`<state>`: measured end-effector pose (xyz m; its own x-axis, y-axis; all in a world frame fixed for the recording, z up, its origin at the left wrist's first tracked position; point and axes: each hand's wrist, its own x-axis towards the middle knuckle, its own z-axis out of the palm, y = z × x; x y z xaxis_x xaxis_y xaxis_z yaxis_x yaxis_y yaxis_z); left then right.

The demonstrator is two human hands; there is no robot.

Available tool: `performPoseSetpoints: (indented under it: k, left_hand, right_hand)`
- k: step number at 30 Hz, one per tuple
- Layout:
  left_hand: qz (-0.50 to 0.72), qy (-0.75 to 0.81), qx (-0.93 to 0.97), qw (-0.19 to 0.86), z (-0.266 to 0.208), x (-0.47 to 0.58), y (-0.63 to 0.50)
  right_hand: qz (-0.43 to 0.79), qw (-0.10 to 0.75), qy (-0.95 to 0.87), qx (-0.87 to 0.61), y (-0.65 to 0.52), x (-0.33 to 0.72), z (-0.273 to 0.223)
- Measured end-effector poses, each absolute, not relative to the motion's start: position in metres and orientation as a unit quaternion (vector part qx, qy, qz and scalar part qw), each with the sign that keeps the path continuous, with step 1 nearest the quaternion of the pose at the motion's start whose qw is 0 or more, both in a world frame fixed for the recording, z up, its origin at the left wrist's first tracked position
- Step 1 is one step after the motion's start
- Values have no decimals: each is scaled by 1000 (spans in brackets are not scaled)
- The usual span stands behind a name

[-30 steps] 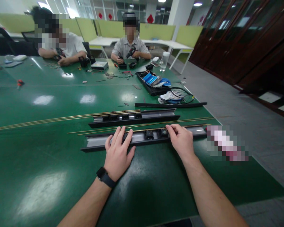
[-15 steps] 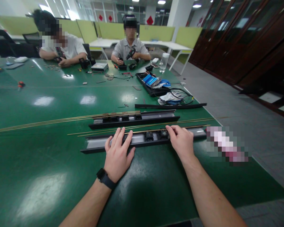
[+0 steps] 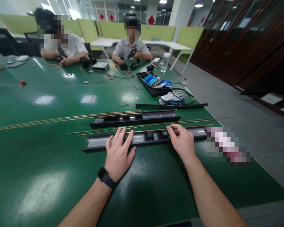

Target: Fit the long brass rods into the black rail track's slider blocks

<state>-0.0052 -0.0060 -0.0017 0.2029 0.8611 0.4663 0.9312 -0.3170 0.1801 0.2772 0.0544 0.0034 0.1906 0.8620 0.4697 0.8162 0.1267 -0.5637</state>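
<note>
A long black channel [image 3: 97, 143] with a pale inner floor lies crosswise in front of me, with small black blocks [image 3: 149, 135] set inside it. Across this channel rests my left hand [image 3: 118, 153], fingers spread, hiding part of it; a dark watch is on that wrist. Thumb and fingers of my right hand [image 3: 182, 141] pinch a thin brass rod [image 3: 152, 130] that runs along the channel's far edge. Other thin brass rods [image 3: 94, 130] lie just behind. A second similar channel [image 3: 156, 119] sits beyond, with several long rods [image 3: 49, 120] over its left part.
A black strip [image 3: 171, 106] lies behind the channels. Farther back are a black tray [image 3: 153, 91] with blue items, gloves [image 3: 171, 98] with a cable, and a clear cup [image 3: 165, 63]. Two people sit across the green table [image 3: 61, 176], one holding a power drill [image 3: 132, 53].
Both hands keep their places on the channel and rod. Only the camera view has shifted very slightly.
</note>
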Motion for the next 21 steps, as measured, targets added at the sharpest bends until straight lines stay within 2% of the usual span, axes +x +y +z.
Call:
performPoseSetpoints:
  k: [21]
  left_hand:
    - [-248,-582,-772,62,-1,-4,-6]
  right_hand:
    - [-20,339,-652,-678,57,279,4]
